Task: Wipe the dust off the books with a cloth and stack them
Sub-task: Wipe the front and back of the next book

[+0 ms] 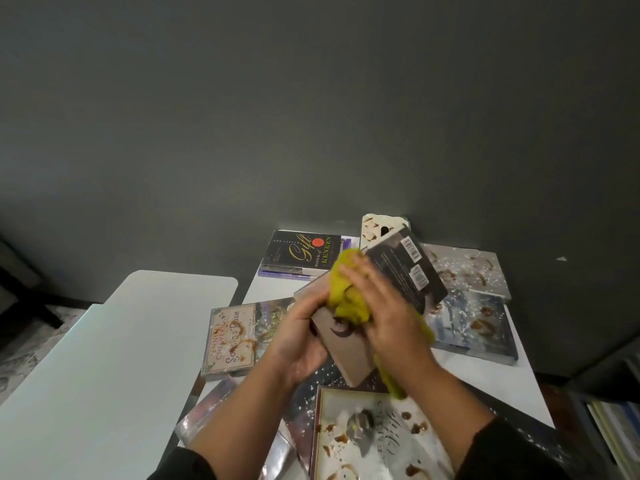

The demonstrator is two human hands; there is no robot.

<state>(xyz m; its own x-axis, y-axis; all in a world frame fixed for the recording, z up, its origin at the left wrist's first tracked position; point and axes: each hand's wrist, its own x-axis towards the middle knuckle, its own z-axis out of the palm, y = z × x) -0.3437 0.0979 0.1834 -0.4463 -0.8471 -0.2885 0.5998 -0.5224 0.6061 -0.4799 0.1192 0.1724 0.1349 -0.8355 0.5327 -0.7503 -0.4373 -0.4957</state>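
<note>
Head view: left hand (299,336) has its grip curled round the lower edge of a dark book (403,271), held tilted above the bench (277,289), back cover with barcodes facing up. Right hand (384,306) presses a yellow-green cloth (346,289) onto the book's cover, fingers spread over the wad and curling around it, so that grip is holding the cloth; a tail of cloth hangs down past the wrist. Under the hands, more books lie scattered flat on the bench, most with brown smears and white specks: a tan-covered book (230,336) at left, a blue-grey book (474,323) at right, a grey book (465,268) behind it, a cream-covered book (367,441) nearest the camera. At the far edge a black book (299,252) sits on top of a small stack, looking clean. A second white tabletop (114,341) lies left, just beside the bench. Dark sleeves at both wrists.
</note>
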